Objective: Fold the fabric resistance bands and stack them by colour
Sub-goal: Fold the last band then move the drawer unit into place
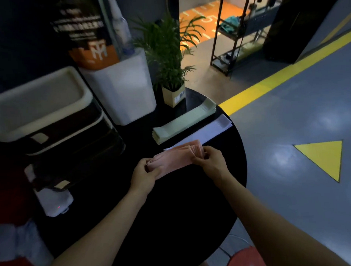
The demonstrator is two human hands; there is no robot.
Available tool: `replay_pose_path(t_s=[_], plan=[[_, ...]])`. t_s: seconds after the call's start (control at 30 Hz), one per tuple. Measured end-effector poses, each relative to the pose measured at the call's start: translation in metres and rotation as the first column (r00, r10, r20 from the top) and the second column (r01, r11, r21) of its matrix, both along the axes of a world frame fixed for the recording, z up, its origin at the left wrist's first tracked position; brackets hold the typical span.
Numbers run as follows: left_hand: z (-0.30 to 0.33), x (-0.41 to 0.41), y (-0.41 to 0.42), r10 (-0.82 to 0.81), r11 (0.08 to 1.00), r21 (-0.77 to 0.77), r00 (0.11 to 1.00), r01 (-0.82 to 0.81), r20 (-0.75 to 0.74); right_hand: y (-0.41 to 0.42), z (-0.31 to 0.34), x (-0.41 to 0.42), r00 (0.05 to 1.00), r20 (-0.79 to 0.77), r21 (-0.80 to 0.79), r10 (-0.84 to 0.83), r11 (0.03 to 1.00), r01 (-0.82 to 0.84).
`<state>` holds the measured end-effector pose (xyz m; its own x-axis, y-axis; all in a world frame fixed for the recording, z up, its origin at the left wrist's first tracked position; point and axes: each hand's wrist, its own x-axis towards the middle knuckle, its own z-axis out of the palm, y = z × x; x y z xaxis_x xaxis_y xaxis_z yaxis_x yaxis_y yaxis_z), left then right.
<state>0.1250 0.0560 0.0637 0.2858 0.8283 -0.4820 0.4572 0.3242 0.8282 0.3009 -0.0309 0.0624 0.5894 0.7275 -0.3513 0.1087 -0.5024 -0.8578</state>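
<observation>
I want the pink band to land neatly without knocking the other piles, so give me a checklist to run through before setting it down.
1. Left hand grips the folded end of the pink band: ok.
2. Right hand pinches the layered end: ok.
3. Layers at the right end squared up: not ok, the edges are fanned.
4. Green stack lies tidy on the round black table, apart from the hands: ok.
5. White band lies flat beside the green stack: ok.
6. A pink pile already started somewhere: cannot tell, none shows.
</observation>
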Motion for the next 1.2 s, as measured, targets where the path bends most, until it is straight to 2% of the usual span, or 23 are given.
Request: replay_pose_path(t_s=[0.23, 0.47, 0.6, 0.77, 1.2], plan=[[0.076, -0.05, 0.016, 0.017, 0.942, 0.335, 1.0, -0.014, -0.007, 0.032, 0.061, -0.038, 0.997, 0.07, 0.138, 0.038, 0.989, -0.048], [0.121, -0.104, 0.046, 0.163, 0.845, 0.514, 0.987, -0.145, 0.01, 0.081, 0.105, -0.088, 0.989, 0.098, 0.247, 0.112, 0.96, -0.133], [0.124, -0.132, 0.064, 0.305, 0.818, 0.525, 0.951, -0.235, -0.05, 0.115, 0.109, -0.118, 0.976, 0.132, 0.227, 0.171, 0.954, -0.198], [0.108, -0.151, 0.083, 0.42, 0.832, 0.467, 0.891, -0.301, -0.175, 0.145, 0.103, -0.145, 0.941, 0.191, 0.098, 0.281, 0.948, -0.303], [0.07, -0.159, 0.101, 0.347, 0.903, 0.4, 0.811, -0.154, -0.471, 0.182, 0.072, -0.172, 0.836, 0.25, -0.172, 0.489, 0.872, -0.458]])
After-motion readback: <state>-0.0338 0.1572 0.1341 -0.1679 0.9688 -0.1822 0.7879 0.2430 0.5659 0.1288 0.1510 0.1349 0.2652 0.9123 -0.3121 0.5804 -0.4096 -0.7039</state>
